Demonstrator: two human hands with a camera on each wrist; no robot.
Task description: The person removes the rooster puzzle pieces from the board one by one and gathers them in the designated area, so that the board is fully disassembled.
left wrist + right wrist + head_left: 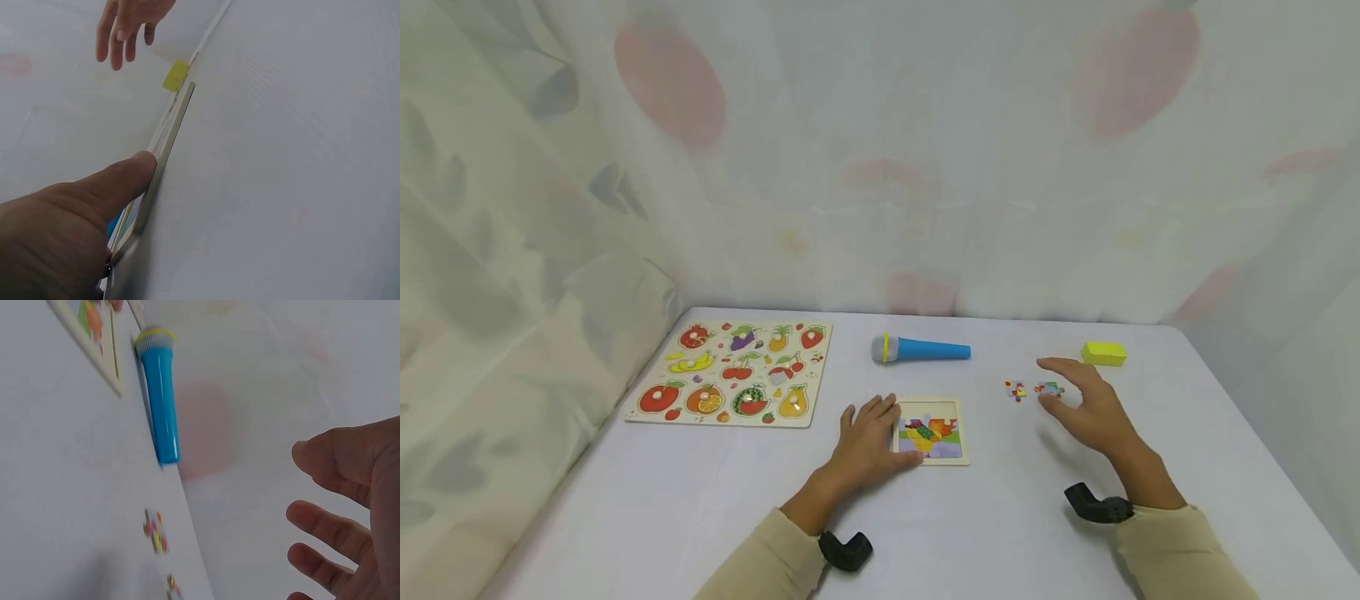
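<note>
My left hand (868,445) rests at the left side of a small wooden jigsaw tray (964,446). Its straight thumb (128,178) presses on the near rim, and the other fingers lie by the left edge. Inside the tray, joined jigsaw pieces (932,435) form a colourful picture below a bare strip at the top. My right hand (1093,412) hovers over the table, thumb and fingers spread apart, with nothing between them. Just left of its fingertips lie two loose jigsaw pieces, one on the left (1017,390) and one on the right (1048,389).
A blue toy microphone (932,349) lies behind the tray. Farther left is a wooden fruit puzzle board (715,396). Near the back right sits a yellow block (1103,354). Patterned curtains (880,167) enclose the white table (1000,533) behind and at both sides.
</note>
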